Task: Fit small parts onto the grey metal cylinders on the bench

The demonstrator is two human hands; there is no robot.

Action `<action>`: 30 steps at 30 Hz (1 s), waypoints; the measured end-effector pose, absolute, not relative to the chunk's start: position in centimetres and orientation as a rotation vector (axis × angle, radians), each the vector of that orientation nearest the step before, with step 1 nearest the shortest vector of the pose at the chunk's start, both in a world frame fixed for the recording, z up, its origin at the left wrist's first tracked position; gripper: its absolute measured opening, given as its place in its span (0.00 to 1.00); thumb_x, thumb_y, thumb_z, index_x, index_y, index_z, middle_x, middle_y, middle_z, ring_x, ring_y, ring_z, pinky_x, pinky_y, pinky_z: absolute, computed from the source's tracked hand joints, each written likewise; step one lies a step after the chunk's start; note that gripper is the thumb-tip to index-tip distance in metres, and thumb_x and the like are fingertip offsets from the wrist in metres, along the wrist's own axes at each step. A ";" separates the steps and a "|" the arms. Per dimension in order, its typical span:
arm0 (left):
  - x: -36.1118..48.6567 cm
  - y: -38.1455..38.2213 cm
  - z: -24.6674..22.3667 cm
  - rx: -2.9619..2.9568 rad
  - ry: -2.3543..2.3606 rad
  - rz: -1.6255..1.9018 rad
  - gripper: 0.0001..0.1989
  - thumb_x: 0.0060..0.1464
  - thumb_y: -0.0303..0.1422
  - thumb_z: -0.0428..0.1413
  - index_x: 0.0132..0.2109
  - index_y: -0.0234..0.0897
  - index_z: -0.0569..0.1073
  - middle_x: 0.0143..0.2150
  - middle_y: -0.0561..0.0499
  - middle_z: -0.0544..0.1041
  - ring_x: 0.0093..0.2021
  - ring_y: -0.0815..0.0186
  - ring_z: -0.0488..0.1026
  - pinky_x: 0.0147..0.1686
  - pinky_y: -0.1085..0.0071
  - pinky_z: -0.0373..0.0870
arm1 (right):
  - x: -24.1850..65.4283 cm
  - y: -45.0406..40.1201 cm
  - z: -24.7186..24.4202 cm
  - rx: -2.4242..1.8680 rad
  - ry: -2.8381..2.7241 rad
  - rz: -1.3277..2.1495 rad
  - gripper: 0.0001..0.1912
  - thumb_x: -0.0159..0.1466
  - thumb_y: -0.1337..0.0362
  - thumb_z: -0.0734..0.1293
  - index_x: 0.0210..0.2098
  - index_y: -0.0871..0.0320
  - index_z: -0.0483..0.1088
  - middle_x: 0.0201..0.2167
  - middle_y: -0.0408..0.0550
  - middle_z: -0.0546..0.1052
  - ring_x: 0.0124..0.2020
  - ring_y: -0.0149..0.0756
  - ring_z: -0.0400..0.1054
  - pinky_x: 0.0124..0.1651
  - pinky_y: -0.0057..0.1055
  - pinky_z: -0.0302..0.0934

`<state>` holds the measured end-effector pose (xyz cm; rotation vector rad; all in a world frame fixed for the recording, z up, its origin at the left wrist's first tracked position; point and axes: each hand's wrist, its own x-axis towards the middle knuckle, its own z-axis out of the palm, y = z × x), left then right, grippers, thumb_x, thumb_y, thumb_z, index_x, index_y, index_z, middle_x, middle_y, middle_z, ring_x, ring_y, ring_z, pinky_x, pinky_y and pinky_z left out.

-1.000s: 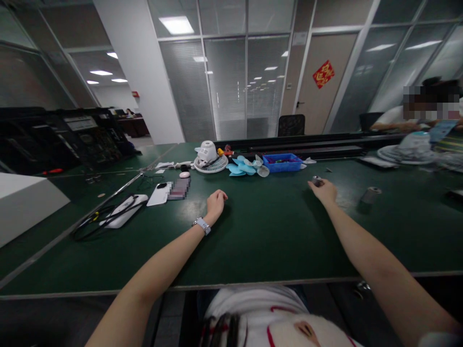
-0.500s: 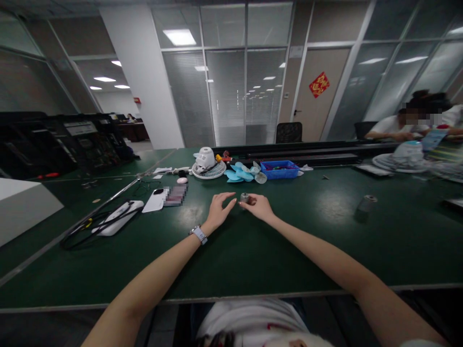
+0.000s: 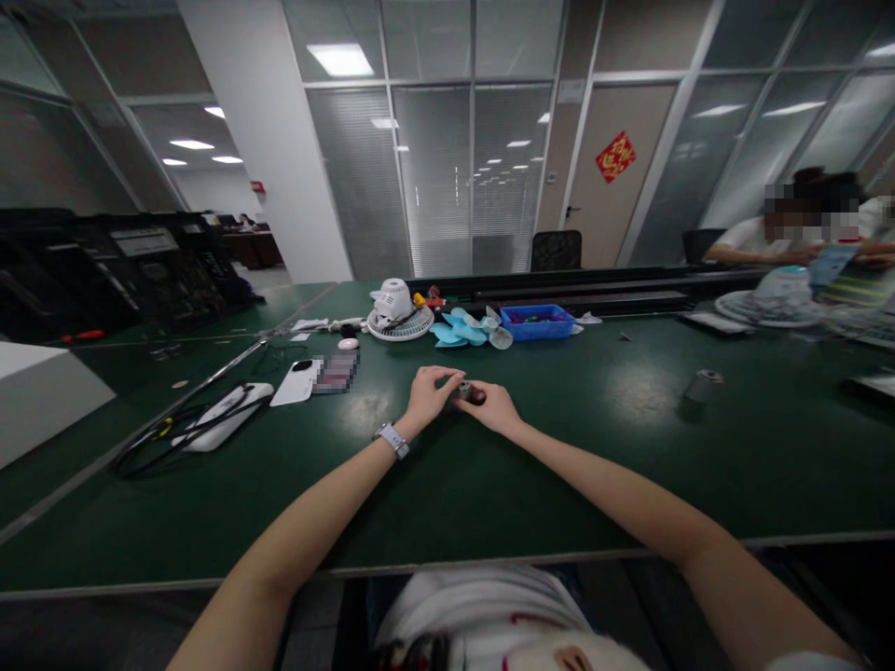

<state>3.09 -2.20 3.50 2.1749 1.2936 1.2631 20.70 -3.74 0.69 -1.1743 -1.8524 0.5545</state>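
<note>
A small grey metal cylinder [image 3: 464, 391] stands between my hands over the green table [image 3: 559, 494]. My right hand [image 3: 493, 407] holds it from the right, fingers wrapped round its side. From the left, my left hand [image 3: 432, 399] reaches its top, with thumb and index fingertips close together at the upper edge; whether they pinch a part of it is too small to tell. A second metal cylinder [image 3: 703, 385] sits apart on the table to the right.
Behind my hands lie light-blue fan blades [image 3: 461, 328], a white fan part [image 3: 400, 321] and a blue tray [image 3: 537, 322]. Leftward are a phone [image 3: 296, 382], a white device [image 3: 227, 417] with black cable and a white box [image 3: 42, 401]. People sit at the far right.
My left hand has moved right onto the cylinder, its thumb and index closing together. The cylinder and my right hand have shifted slightly left. The view has tilted a little.
</note>
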 end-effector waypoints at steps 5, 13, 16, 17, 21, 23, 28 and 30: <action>0.2 -1.1 1.8 2.221 1.389 1.068 0.11 0.57 0.43 0.58 0.41 0.48 0.84 0.45 0.48 0.81 0.51 0.57 0.70 0.56 0.59 0.60 | 20.5 -3.7 0.3 -1.186 -1.850 0.538 0.24 0.56 0.50 0.74 0.48 0.54 0.78 0.35 0.46 0.82 0.34 0.40 0.75 0.39 0.34 0.68; -0.8 -1.0 0.1 2.267 1.527 0.891 0.10 0.52 0.47 0.62 0.41 0.55 0.83 0.49 0.48 0.76 0.52 0.54 0.63 0.55 0.57 0.59 | 26.1 -2.2 2.2 -1.327 -1.646 0.425 0.21 0.57 0.48 0.72 0.43 0.56 0.79 0.35 0.49 0.82 0.34 0.41 0.75 0.37 0.33 0.68; -0.9 -0.9 0.1 2.268 1.510 0.897 0.13 0.54 0.48 0.60 0.43 0.55 0.83 0.51 0.47 0.75 0.52 0.54 0.63 0.54 0.58 0.59 | 33.2 -0.3 2.9 -1.607 -1.436 0.169 0.21 0.58 0.47 0.71 0.41 0.57 0.79 0.35 0.52 0.82 0.36 0.45 0.76 0.40 0.36 0.68; -0.9 -0.9 0.1 2.269 1.507 0.909 0.14 0.55 0.49 0.58 0.45 0.54 0.83 0.51 0.47 0.75 0.53 0.54 0.63 0.55 0.58 0.60 | 35.7 0.2 2.8 -1.733 -1.343 0.087 0.21 0.58 0.48 0.71 0.41 0.58 0.79 0.36 0.54 0.81 0.38 0.47 0.76 0.42 0.38 0.67; -1.0 -0.6 -0.1 2.217 1.563 1.008 0.18 0.61 0.48 0.52 0.48 0.50 0.82 0.49 0.46 0.77 0.53 0.56 0.66 0.56 0.58 0.59 | 42.8 1.3 1.5 -2.025 -1.087 -0.007 0.21 0.59 0.50 0.70 0.42 0.60 0.78 0.41 0.59 0.81 0.43 0.52 0.75 0.45 0.41 0.67; -0.9 -0.6 0.1 2.194 1.588 1.049 0.19 0.64 0.46 0.49 0.49 0.47 0.81 0.47 0.46 0.79 0.53 0.57 0.68 0.57 0.57 0.57 | 44.3 1.3 0.8 -2.056 -1.023 0.002 0.21 0.59 0.50 0.70 0.43 0.60 0.77 0.42 0.59 0.80 0.44 0.51 0.75 0.45 0.41 0.67; -0.4 -1.2 1.2 2.115 1.701 1.110 0.21 0.68 0.41 0.43 0.47 0.43 0.81 0.47 0.47 0.82 0.53 0.57 0.71 0.56 0.57 0.57 | 43.9 1.2 0.4 -2.055 -0.954 0.040 0.25 0.57 0.54 0.72 0.50 0.61 0.72 0.47 0.60 0.78 0.49 0.51 0.72 0.50 0.44 0.66; -0.3 -1.4 1.5 2.082 1.748 1.129 0.21 0.68 0.40 0.43 0.46 0.42 0.81 0.47 0.47 0.81 0.53 0.57 0.72 0.55 0.58 0.58 | 42.4 0.9 1.1 -2.029 -0.909 -0.096 0.35 0.55 0.56 0.74 0.58 0.64 0.65 0.55 0.65 0.72 0.56 0.55 0.66 0.56 0.49 0.62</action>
